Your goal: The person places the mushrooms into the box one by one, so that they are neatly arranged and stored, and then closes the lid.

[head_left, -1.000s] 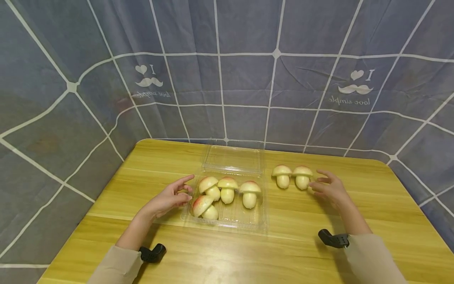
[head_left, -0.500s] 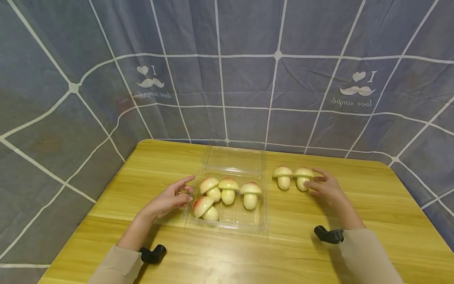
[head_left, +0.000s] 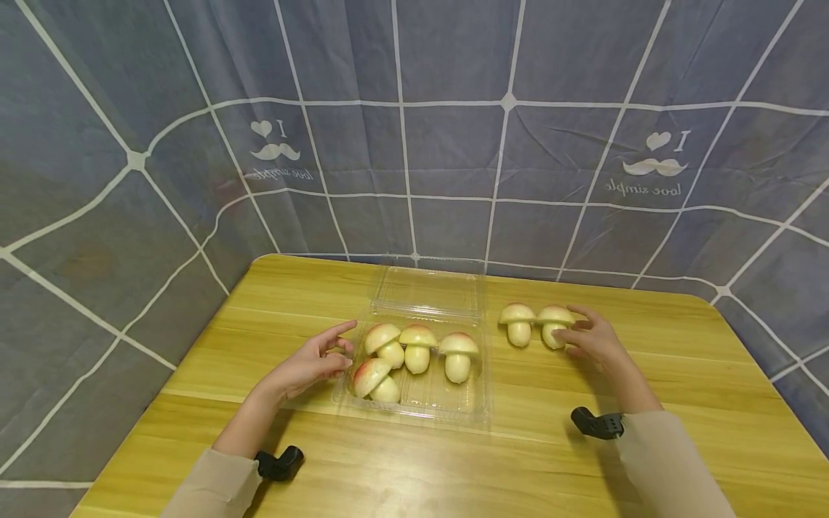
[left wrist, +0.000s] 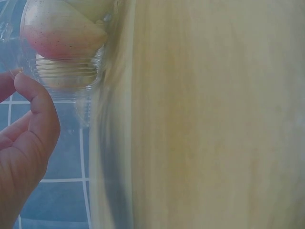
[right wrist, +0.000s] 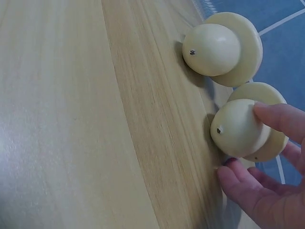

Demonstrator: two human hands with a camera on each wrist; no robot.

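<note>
My left hand (head_left: 314,367) is at the left edge of a clear plastic clamshell box (head_left: 430,406). In the left wrist view, thumb and a finger pinch the rim of the box. Several artificial mushrooms, pale yellow with reddish caps, lie inside; one (head_left: 458,367) is apart on the right. Two more lie on the table right of the box: a left one (head_left: 518,332) and a right one (head_left: 555,315). My right hand (head_left: 599,345) holds the right one, thumb against its stem and fingers around the cap side. In the right wrist view, both stem ends face the camera.
The box's clear lid (head_left: 427,288) lies folded back behind it. A wooden table (head_left: 414,475) carries everything. A grey-blue curtain (head_left: 453,144) with white lines hangs at the back and sides. Each wrist wears a black camera mount (head_left: 280,464).
My right hand has moved slightly left, from beside the right mushroom onto it, its thumb now on the stem. My left hand and the box have stayed in place.
</note>
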